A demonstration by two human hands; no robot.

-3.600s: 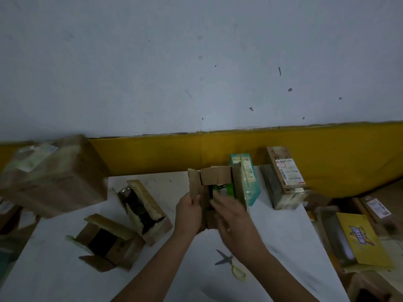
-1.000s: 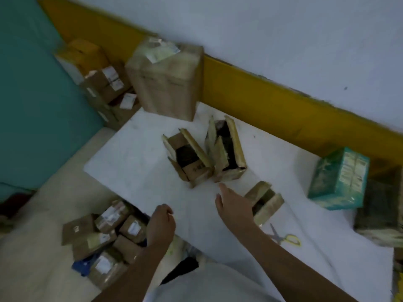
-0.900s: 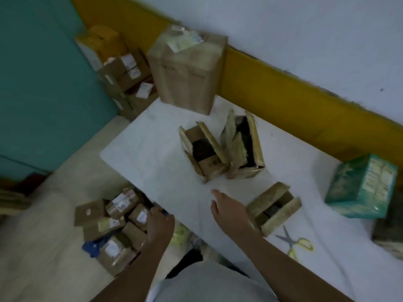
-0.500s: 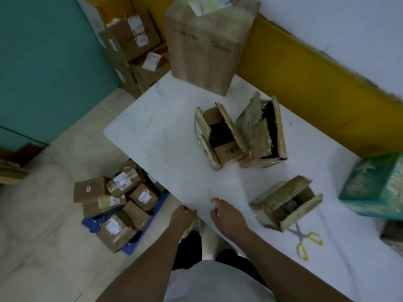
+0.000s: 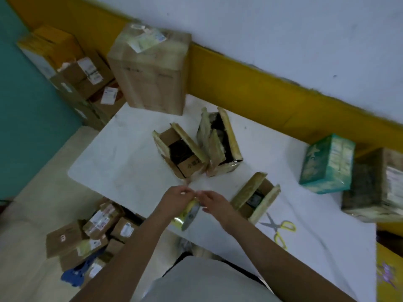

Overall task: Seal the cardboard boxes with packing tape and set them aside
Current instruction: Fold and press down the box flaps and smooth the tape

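Over the near edge of the white table (image 5: 130, 171), my left hand (image 5: 174, 198) grips a roll of clear yellowish packing tape (image 5: 189, 213). My right hand (image 5: 214, 202) meets it from the right, its fingertips pinching at the top of the roll. Three small cardboard boxes stand on the table with their flaps up: one (image 5: 180, 156) in the middle, a second (image 5: 220, 144) touching its right side, and a third (image 5: 255, 197) just right of my right hand. What lies inside them is dark and unclear.
Yellow-handled scissors (image 5: 278, 228) lie right of the third box. A large sealed carton (image 5: 150, 68) stands at the table's far corner; a teal box (image 5: 327, 164) and a wrapped parcel (image 5: 375, 188) stand at the right. Several labelled parcels (image 5: 93, 232) lie on the floor at the left.
My left hand came up from below the table edge with the tape roll. My right hand left the tabletop and joined it at the roll. The view swung back towards the table.
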